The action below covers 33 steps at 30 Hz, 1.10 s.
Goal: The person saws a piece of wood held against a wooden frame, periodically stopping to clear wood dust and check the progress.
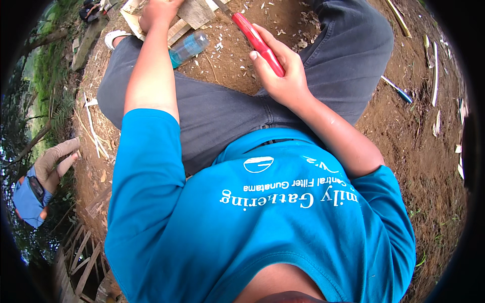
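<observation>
A tool with a long red handle [257,44] is in my right hand [287,68], its fingers wrapped round the grip. Its narrow metal blade [221,6] points up and left and runs out of the picture, so whether it is a chisel or a knife I cannot tell. At the top left, my left hand [159,14] is closed on a piece of pale wood [196,12]; the upper edge cuts off part of its fingers. Below the wood, a clear blue plastic bottle [189,48] lies on its side beside my left forearm.
Wood shavings [218,46] lie scattered over the brown soil between my legs. At the right, a blue-handled tool [403,95] and long wood strips [435,76] lie on the ground. Another person in blue [31,199] is at the far left, near a wooden frame [83,257].
</observation>
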Each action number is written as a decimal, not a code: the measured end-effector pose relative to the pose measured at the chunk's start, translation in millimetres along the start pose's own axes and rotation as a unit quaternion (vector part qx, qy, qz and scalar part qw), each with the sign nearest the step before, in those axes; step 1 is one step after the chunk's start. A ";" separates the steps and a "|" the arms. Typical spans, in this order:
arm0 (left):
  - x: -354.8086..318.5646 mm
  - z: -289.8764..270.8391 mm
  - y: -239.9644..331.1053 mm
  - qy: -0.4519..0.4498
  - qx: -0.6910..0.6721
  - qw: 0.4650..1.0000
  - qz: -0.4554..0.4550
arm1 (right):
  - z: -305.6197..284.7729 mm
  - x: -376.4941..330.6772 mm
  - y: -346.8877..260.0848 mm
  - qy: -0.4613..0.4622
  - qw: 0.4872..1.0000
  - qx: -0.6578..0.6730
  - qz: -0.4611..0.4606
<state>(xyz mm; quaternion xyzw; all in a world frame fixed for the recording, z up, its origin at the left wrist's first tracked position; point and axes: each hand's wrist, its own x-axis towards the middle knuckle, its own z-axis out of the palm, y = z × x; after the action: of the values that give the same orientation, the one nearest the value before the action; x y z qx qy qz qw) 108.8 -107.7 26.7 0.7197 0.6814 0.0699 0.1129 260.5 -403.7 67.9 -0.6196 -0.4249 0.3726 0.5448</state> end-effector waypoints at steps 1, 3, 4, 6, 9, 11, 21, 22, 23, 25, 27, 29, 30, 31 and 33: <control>-2.9 -4.4 1.9 -0.020 -0.011 1.000 -0.014 | -0.7 -2.4 -4.5 -0.009 1.000 0.010 0.016; 0.0 -5.0 -4.3 -0.019 -0.008 1.000 -0.010 | -4.2 -13.6 -21.7 -0.030 0.998 0.030 0.049; 2.1 -4.5 -7.0 -0.019 -0.006 1.000 -0.006 | -6.8 -20.2 -30.3 -0.030 0.998 0.033 0.049; 4.8 -1.2 -13.8 -0.016 -0.011 1.000 0.001 | -10.1 -25.2 -27.2 -0.022 0.999 0.034 0.024; 17.1 3.7 -15.3 0.006 -0.009 1.000 -0.029 | -0.8 -17.0 -28.9 -0.040 0.998 0.019 0.036; 22.0 2.5 -11.6 0.019 -0.023 0.998 -0.047 | 10.5 -7.0 -27.3 -0.024 1.000 0.001 0.012; 30.7 8.9 -35.1 0.017 -0.079 0.995 0.052 | -22.2 -27.3 -39.1 -0.054 0.998 0.013 0.038; 30.9 8.0 -33.3 0.015 -0.088 0.994 0.063 | -21.5 -27.9 -41.0 -0.052 0.997 0.024 0.050; 29.9 6.4 -30.7 0.013 -0.096 0.993 0.069 | -19.5 -28.0 -42.8 -0.050 0.996 0.036 0.061; 24.4 1.4 -27.0 0.010 -0.112 0.990 0.079 | -21.1 -27.6 -44.7 -0.051 0.995 0.057 0.070; 13.0 -0.8 -23.7 0.007 -0.148 0.983 0.107 | -30.4 -26.9 -55.3 -0.023 0.988 0.115 0.097; 13.0 7.9 -38.9 0.016 -0.152 0.982 0.110 | -42.1 -18.8 -72.6 -0.015 0.986 0.145 0.077; 18.4 25.8 -61.2 0.023 -0.139 0.985 0.099 | -45.5 -11.0 -80.2 -0.016 0.988 0.143 0.054; 22.3 37.5 -73.4 0.028 -0.127 0.987 0.093 | -46.5 0.3 -84.1 -0.016 0.991 0.130 0.034; 16.4 34.5 -76.6 -0.008 -0.144 0.985 0.098 | -39.1 38.0 -77.6 -0.025 0.997 0.074 0.020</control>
<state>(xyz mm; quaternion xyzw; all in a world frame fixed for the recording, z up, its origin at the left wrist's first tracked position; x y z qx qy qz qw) 44.6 -90.1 -27.2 0.7596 0.5898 0.1720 0.2132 301.0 -378.7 149.9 -0.5766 -0.3973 0.4286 0.5709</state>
